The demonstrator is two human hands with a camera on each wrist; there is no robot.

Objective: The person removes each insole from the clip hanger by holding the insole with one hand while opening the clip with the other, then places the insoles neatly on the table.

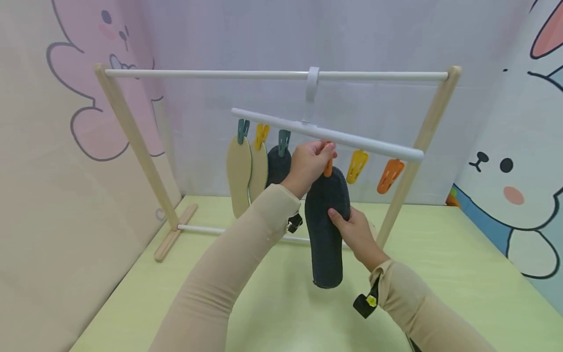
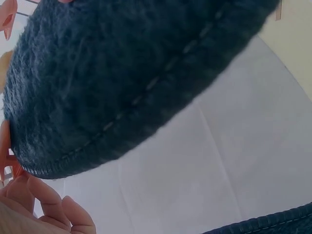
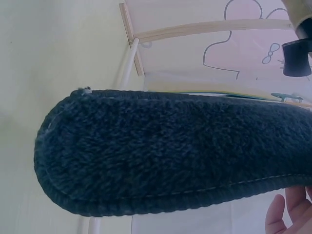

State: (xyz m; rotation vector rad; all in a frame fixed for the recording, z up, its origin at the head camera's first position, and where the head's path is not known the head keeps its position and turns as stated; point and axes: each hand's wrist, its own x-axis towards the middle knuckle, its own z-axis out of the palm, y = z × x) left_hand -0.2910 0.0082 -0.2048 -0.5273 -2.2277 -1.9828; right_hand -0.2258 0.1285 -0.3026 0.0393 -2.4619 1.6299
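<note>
A dark blue fuzzy insole (image 1: 327, 230) with a stitched edge hangs upright below the white hanger bar (image 1: 365, 143). My left hand (image 1: 305, 164) pinches an orange clip (image 1: 328, 168) at the insole's top end. Lower down, my right hand (image 1: 358, 237) grips the insole by its right edge, thumb across the front and other fingers hidden behind. The left wrist view shows the insole's fuzzy top (image 2: 97, 87) close up, with left-hand fingers (image 2: 53, 209) beside its end. Across the right wrist view stretches its fuzzy face (image 3: 165, 151).
Two beige insoles (image 1: 238, 176) and another dark insole (image 1: 279, 167) hang from clips on the left half of the bar. On its right, a yellow clip (image 1: 357, 166) and an orange clip (image 1: 390, 176) hold nothing. A wooden-legged rack (image 1: 140, 142) stands on the pale green table (image 1: 440, 254).
</note>
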